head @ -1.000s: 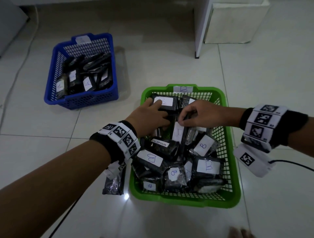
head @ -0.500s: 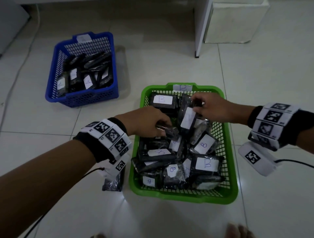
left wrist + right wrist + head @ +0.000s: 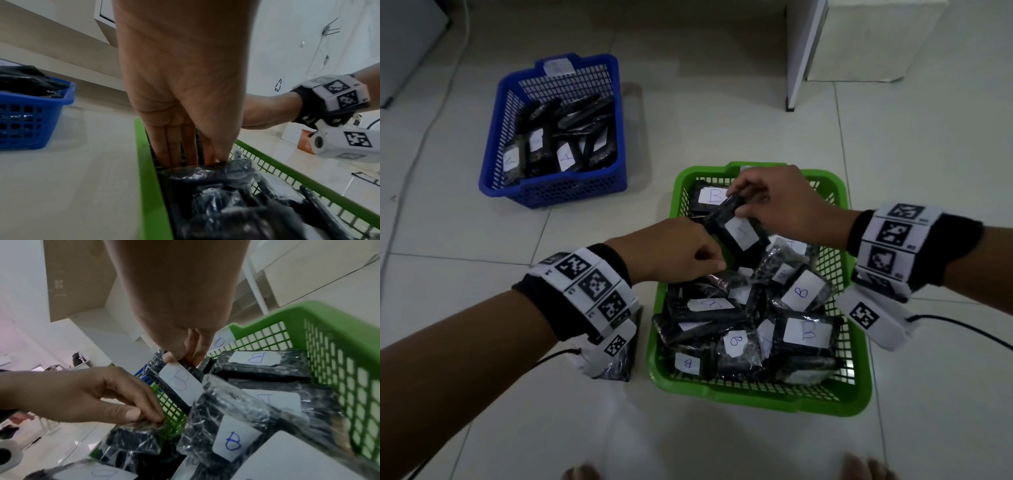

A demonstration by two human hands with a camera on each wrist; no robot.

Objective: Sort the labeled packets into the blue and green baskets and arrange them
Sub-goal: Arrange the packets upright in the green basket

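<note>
The green basket [image 3: 858, 394] in front of me holds several black wrapped packets with white "B" labels. My right hand [image 3: 743, 205] pinches the top edge of one B packet [image 3: 738, 236] and holds it tilted above the basket's far left part; the right wrist view shows that packet [image 3: 180, 381] hanging from my right hand [image 3: 180, 358]. My left hand [image 3: 710, 265] pinches another packet [image 3: 133, 438] by its clear wrap at the basket's left side, fingers pointing down [image 3: 185, 155]. The blue basket [image 3: 558, 192] at the far left holds several "A" packets.
One loose packet [image 3: 619, 368] lies on the tiled floor under my left wrist, beside the green basket. A white cabinet leg [image 3: 796, 68] and a white box [image 3: 873, 41] stand behind. Cables run from both wrists. Toes show at the bottom edge.
My right hand has lifted the B packet out of the pile and carried it up and left. My left hand drew back a little and took hold of a packet.
</note>
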